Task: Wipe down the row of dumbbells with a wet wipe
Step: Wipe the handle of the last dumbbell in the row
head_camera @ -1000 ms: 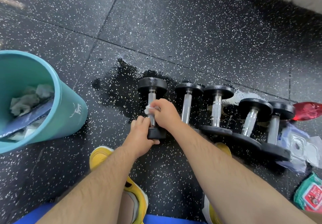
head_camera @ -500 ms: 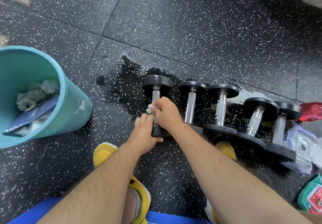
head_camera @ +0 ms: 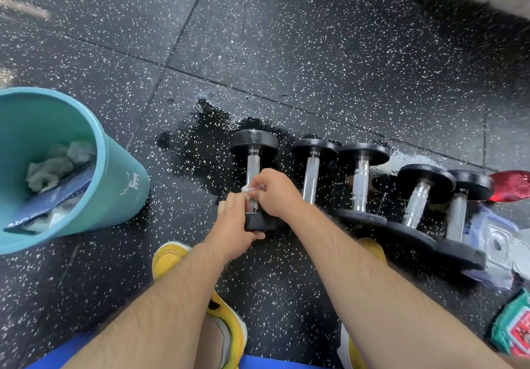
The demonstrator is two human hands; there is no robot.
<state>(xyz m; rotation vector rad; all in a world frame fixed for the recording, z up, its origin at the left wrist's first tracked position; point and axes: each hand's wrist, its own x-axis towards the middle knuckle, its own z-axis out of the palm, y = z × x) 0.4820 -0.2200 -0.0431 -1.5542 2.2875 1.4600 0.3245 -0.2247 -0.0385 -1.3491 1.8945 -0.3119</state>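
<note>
Black rubber floor (head_camera: 315, 39), flecked with white, lies under everything here. The leftmost dumbbell (head_camera: 254, 142) lies on it in front of me, its steel handle running from near to far. My left hand (head_camera: 233, 226) grips its near head, fingers curled round the black end. My right hand (head_camera: 276, 193) is wrapped over the handle just beyond, pinching the wet wipe (head_camera: 247, 189) against the metal. Only a small white fold of the wipe shows, between my two hands. My hands touch each other there.

Four more dumbbells (head_camera: 361, 179) lie to the right of this one in the same row, side by side, the far-right pair angled a little. A dark wet patch (head_camera: 206, 145) spreads on the floor to the left of the row's far end and behind it.

A teal bin (head_camera: 123, 185) stands well to the left, holding crumpled used wipes (head_camera: 48, 170) and a blue packet (head_camera: 57, 193). My yellow shoe (head_camera: 169, 256) shows under my left forearm. At the right end of the row lies a clear wipe pack (head_camera: 499, 242), with something red (head_camera: 513, 185) beyond it and a green and red packet (head_camera: 513, 325) nearer to me.
</note>
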